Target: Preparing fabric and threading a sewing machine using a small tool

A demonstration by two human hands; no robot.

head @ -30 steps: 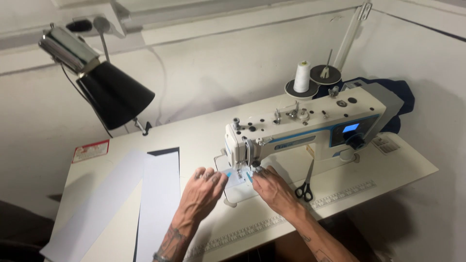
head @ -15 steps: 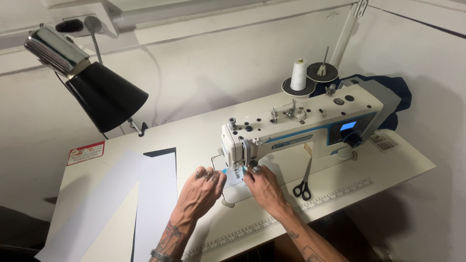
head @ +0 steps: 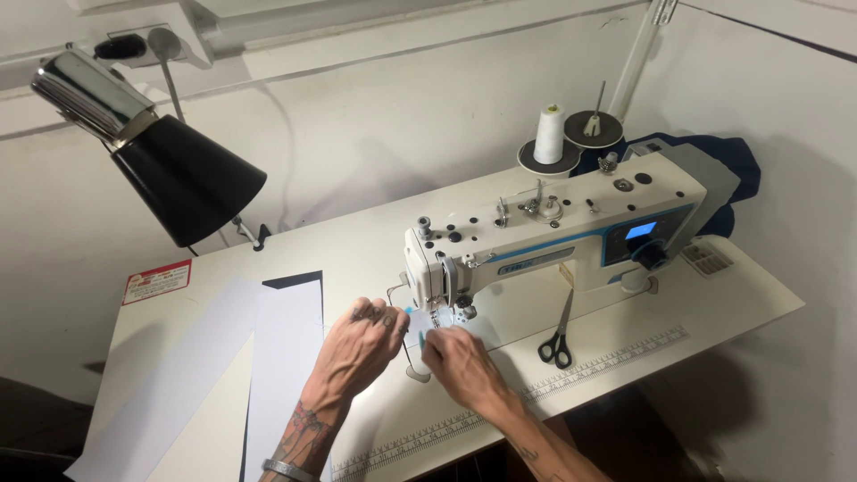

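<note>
Presently we find both hands at the needle end of the white sewing machine [head: 553, 232], which we take as our reference. Our left hand [head: 361, 344] lies palm down just left of the needle, fingers close together and pressed flat on a small pale fabric piece [head: 418, 337] with a light blue edge. Our right hand [head: 460, 357] sits just in front of the needle, fingertips bunched on the same piece; whether they pinch it we cannot tell. The fabric lies on the machine bed under the presser foot, between the two hands. Black-handled scissors [head: 559, 335] rest in front of the machine body, well right of the hands. A white thread cone [head: 549, 134] stands behind the machine. White paper sheets [head: 214, 357] lie well left of it, below a black lamp [head: 183, 178]
</note>
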